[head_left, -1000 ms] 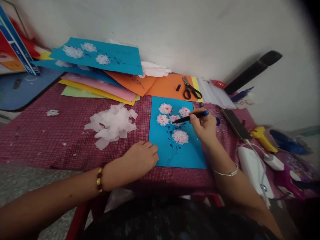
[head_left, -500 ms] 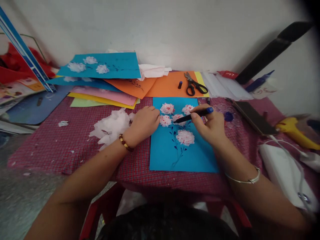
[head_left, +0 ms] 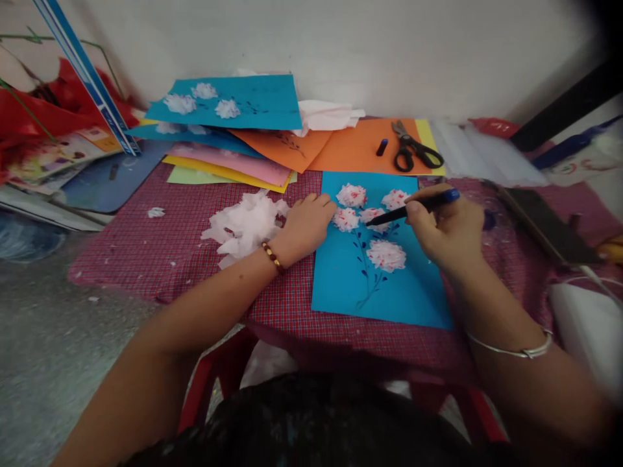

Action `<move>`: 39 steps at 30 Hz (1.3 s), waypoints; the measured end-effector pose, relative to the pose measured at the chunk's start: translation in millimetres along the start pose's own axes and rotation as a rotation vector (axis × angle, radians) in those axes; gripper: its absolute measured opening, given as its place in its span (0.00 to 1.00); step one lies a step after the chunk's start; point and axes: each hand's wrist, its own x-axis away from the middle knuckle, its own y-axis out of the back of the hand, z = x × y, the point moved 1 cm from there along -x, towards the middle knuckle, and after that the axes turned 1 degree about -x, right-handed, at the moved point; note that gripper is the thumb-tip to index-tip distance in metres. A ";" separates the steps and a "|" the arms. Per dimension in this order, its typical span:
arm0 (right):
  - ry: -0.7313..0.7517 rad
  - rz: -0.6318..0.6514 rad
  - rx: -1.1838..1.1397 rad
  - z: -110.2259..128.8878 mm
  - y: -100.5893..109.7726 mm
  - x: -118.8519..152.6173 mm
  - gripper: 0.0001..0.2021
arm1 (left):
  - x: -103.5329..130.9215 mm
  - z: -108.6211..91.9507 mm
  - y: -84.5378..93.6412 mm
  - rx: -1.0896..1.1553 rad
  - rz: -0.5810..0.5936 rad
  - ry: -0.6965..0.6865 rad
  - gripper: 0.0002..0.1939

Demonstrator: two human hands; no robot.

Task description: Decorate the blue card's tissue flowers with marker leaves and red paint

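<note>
A blue sheet (head_left: 341, 279) lies on the checked cloth, with several white and red paper flowers (head_left: 386, 255) and dark blue drawn stems and leaves. My right hand (head_left: 445, 224) grips a dark marker (head_left: 400, 211), its tip near the middle flower at the upper part of the sheet. At the sheet's left edge rests my left hand (head_left: 307, 227), palm down and holding nothing, its fingers slightly bent. Right beside that wrist is a pile of white tissue pieces (head_left: 243, 224).
Black scissors (head_left: 413, 150) and a marker cap (head_left: 382, 147) lie on orange paper (head_left: 350, 146) behind the sheet. Stacked blue cards (head_left: 272, 104) stand back left. A dark phone (head_left: 545, 224) and a white box (head_left: 584, 318) are at the right.
The whole view has shifted, so the table and both hands appear further right and slightly higher. The marker is still in my right hand; my left hand stays by the sheet.
</note>
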 end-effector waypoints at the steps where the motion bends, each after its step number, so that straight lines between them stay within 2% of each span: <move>1: -0.028 -0.025 -0.043 -0.7 0.1 0.0 0.07 | 0.4 0.0 -0.1 0.001 -0.002 0.002 0.14; 6: -0.109 -0.171 -0.218 -3.1 -1.1 0.6 0.09 | 2.2 0.1 -1.6 -0.001 -0.028 -0.017 0.14; 10: -0.077 -0.103 -0.233 -3.4 -6.8 2.8 0.08 | 2.1 0.6 -3.7 0.000 -0.028 -0.031 0.15; 15: 0.006 0.004 -0.109 -4.9 -8.1 3.1 0.06 | 1.2 1.7 -4.5 0.005 -0.036 -0.028 0.14; 18: -0.011 -0.018 -0.087 -4.4 -4.3 2.3 0.07 | 0.7 2.2 -3.2 0.015 -0.019 -0.024 0.14; 22: -0.072 -0.066 -0.197 -1.7 -3.6 3.6 0.09 | 1.2 1.6 -1.4 0.010 -0.014 -0.023 0.14; 26: -0.054 -0.059 -0.273 1.4 -7.8 4.4 0.10 | 0.7 1.9 -4.7 0.062 -0.044 -0.006 0.14; 29: -0.066 -0.054 -0.340 1.9 -8.2 2.6 0.10 | -3.4 7.6 -8.0 0.318 -0.152 0.045 0.14; 32: -0.122 -0.099 -0.510 0.7 -5.8 -1.7 0.09 | -7.7 20.6 -5.2 0.734 -0.423 0.149 0.08; 33: -0.141 -0.123 -0.576 0.0 -5.0 -3.4 0.08 | -8.1 25.5 -3.0 0.820 -0.517 0.176 0.08; 34: -0.163 -0.155 -0.636 -0.9 -4.2 -5.1 0.07 | -7.8 29.8 -0.4 0.858 -0.596 0.193 0.13; 36: -0.237 -0.210 -0.715 -3.6 -3.8 -7.9 0.05 | -5.4 34.2 5.5 0.773 -0.671 0.141 0.24; 39: -0.412 -0.216 -0.776 -8.8 -6.9 -10.0 0.09 | 2.3 24.3 12.5 0.520 -0.616 -0.091 0.29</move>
